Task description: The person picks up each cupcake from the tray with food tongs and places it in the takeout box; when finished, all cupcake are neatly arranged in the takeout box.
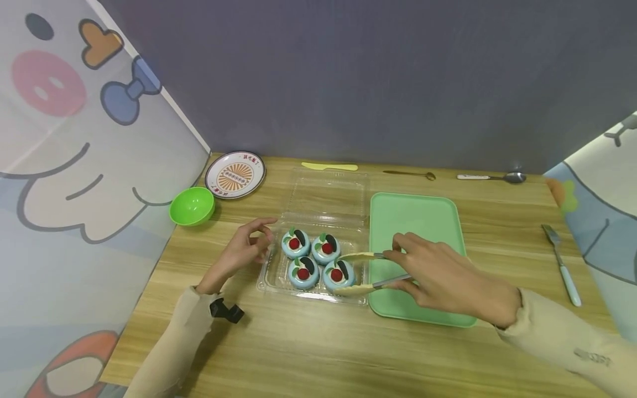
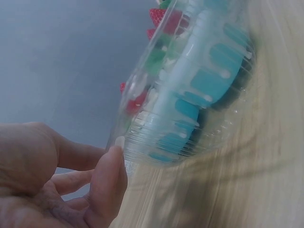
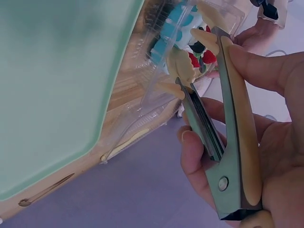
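A clear plastic clamshell box [image 1: 275, 271] lies with its lid folded back, holding several light-blue toy cakes [image 1: 303, 272] topped with red berries and green leaves. My left hand [image 1: 243, 250] pinches the box's left rim between thumb and finger, as the left wrist view shows close up. In my right hand [image 1: 443, 271] is a pair of tongs [image 3: 240, 123] with metal arms and cream-coloured tips. Those spread tips reach either side of the front right cake [image 1: 337, 275]; whether they touch it I cannot tell.
Right of the box lies a pale green tray [image 1: 413, 213], under my right hand. A green bowl [image 1: 192, 206] and a patterned plate [image 1: 236, 174] stand at the left. Along the back lie a yellow knife [image 1: 329, 166] and two spoons; a fork [image 1: 562, 262] is far right.
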Motion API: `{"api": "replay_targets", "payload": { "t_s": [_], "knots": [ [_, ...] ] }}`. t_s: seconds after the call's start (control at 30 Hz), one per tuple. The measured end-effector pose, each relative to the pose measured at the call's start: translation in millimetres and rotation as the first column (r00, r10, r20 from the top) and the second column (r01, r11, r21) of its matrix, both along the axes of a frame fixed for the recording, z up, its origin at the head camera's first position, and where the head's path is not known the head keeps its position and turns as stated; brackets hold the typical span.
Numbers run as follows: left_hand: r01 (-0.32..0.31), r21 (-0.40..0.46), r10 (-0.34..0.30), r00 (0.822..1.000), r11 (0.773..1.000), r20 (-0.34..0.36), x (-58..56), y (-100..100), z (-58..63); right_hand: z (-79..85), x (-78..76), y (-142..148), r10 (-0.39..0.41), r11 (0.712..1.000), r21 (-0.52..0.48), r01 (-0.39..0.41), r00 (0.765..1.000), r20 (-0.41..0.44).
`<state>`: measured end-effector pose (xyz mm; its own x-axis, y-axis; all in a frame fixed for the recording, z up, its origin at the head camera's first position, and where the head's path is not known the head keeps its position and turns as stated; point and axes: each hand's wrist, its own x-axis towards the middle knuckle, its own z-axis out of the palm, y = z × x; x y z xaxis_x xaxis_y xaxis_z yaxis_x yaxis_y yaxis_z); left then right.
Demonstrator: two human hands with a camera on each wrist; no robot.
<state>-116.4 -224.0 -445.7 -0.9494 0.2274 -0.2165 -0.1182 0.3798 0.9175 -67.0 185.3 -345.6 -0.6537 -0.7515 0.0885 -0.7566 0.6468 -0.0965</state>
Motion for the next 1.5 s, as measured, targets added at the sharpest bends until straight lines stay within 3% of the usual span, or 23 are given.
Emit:
{"api": "replay_targets", "payload": {
  "t_s": [0.43,0.9,1.3,1.5],
  "knots": [
    [0.003,0.005,-0.003,1.0,1.0,0.003,-0.1,0,-1.1,-5.6,-5.7,-13,0.022,0.998,0.059,-0.022,1.0,-0.009],
    [-0.006,0.004,0.006,1.0,1.0,0.003,-0.5,0,-1.1,1.0,-12.3,-15,0.055,0.994,0.097,-0.054,0.998,-0.012],
    [-0.004,0.006,0.004,1.0,1.0,-0.001,0.0,-1,-0.9,16.5,-15.9,11,0.048,0.998,0.035,-0.046,0.998,-0.037],
    [0.003,0.01,-0.003,1.0,1.0,-0.002,-0.4,-2,-3.1,22.9,-22.0,32,-0.047,0.998,-0.033,0.045,0.995,-0.092]
  ]
}}
